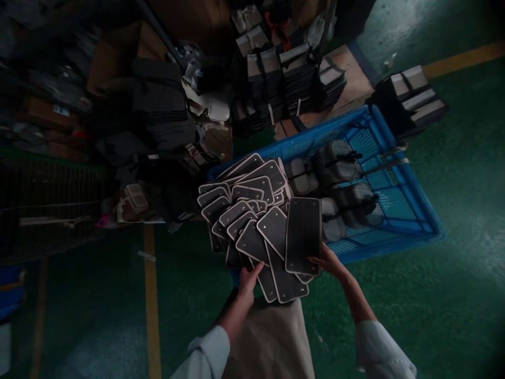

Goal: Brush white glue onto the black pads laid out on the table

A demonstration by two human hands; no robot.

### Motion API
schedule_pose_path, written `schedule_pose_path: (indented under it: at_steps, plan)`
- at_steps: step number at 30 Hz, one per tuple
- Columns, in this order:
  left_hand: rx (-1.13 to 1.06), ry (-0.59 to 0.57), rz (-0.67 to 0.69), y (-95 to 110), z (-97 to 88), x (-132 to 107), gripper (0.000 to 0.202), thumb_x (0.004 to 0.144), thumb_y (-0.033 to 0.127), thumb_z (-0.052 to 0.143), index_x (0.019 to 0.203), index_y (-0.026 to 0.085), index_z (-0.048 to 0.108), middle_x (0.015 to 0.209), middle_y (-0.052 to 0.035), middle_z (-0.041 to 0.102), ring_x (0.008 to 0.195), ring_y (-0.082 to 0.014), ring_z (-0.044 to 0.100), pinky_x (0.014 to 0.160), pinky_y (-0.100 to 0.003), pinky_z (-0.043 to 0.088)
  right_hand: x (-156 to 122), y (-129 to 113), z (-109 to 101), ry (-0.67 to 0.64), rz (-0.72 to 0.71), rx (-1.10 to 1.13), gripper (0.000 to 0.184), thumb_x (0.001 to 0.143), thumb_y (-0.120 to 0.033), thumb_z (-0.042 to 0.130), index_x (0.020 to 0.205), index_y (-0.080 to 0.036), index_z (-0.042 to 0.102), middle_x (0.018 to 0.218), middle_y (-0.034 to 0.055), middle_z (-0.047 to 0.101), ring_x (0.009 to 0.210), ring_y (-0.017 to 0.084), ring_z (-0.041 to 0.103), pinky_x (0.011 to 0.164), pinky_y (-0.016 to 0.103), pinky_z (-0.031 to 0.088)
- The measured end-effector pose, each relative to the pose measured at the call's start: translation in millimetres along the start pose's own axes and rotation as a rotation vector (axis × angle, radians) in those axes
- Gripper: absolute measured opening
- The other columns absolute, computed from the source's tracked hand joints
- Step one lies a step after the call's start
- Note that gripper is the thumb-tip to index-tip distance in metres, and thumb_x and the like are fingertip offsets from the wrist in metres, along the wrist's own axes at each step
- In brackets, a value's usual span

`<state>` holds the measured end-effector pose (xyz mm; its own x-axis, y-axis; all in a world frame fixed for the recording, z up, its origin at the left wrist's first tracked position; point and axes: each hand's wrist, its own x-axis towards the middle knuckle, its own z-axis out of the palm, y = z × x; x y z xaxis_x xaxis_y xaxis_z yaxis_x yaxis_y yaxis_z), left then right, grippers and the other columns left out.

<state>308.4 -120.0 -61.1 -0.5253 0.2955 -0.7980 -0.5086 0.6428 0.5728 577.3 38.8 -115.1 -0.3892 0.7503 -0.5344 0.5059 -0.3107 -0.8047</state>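
Observation:
A loose heap of dark rectangular panels (252,245) with rounded corners, pale edging and small metal studs lies over the near left end of a blue plastic crate (424,223). My right hand (330,261) grips one dark panel (303,234) by its lower right edge, its fingers lying over the surface. This panel is on top of the others at the heap's right side. At the heap's front edge, my left hand (248,279) is closed on another panel, thumb on top; the rest of its fingers are hidden below.
Strapped grey bundles (341,160) sit inside the crate. Behind it stand tied stacks of dark sheets (300,79) on cardboard. Another stack (414,100) is beyond the crate's far right corner. Boxes and dark piles (161,105) crowd the left back. Yellow lines (152,305) mark the green floor.

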Motion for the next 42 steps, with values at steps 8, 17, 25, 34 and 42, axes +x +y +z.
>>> schedule_pose_path:
  at_steps: [8,17,25,34,42]
  plan:
    - [0.087,-0.041,0.168,3,6.4,-1,0.054,0.055,0.036,0.091,0.098,0.018,0.064,0.104,-0.0107,0.075,0.104,-0.0283,0.069,0.093,-0.039,0.052,-38,-17,48,0.071,-0.048,-0.424,0.041,0.076,-0.020,0.061,0.117,-0.022,0.064,0.142,0.0120,0.046,0.113,0.027,0.060,0.089,0.038,0.053]
    - [0.099,-0.116,0.160,26,10.1,-12,0.055,0.055,0.039,0.090,0.101,0.015,0.072,0.106,-0.0134,0.076,0.106,-0.0304,0.069,0.095,-0.039,0.051,-50,-42,81,0.185,0.002,-0.450,0.063,0.080,-0.021,0.054,0.140,-0.025,0.039,0.131,0.0128,0.053,0.099,0.027,0.066,0.074,0.036,0.055]
    - [0.046,-0.304,0.002,41,24.1,-24,0.054,0.063,0.041,0.086,0.105,0.010,0.075,0.109,-0.0150,0.075,0.102,-0.0318,0.070,0.093,-0.040,0.055,-48,-55,105,0.151,-0.127,-0.331,0.076,0.078,-0.026,0.057,0.149,-0.031,0.030,0.133,0.0083,0.050,0.107,0.026,0.064,0.080,0.038,0.057]
    - [0.136,-0.417,0.059,61,0.4,-22,0.047,0.064,0.039,0.084,0.102,0.014,0.076,0.107,-0.0121,0.076,0.103,-0.0308,0.070,0.093,-0.037,0.054,-60,-60,105,0.103,0.012,0.265,0.055,0.087,-0.058,0.051,0.129,-0.022,0.054,0.102,0.0086,0.070,0.086,0.023,0.070,0.074,0.035,0.059]
    - [0.265,-0.345,0.157,80,-71.1,-49,0.051,0.062,0.031,0.085,0.112,0.024,0.073,0.104,-0.0056,0.077,0.112,-0.0307,0.066,0.112,-0.046,0.041,-29,-73,103,0.292,-0.210,-0.149,0.048,0.086,-0.044,0.058,0.129,-0.022,0.054,0.125,0.0123,0.062,0.116,0.029,0.060,0.097,0.044,0.051]
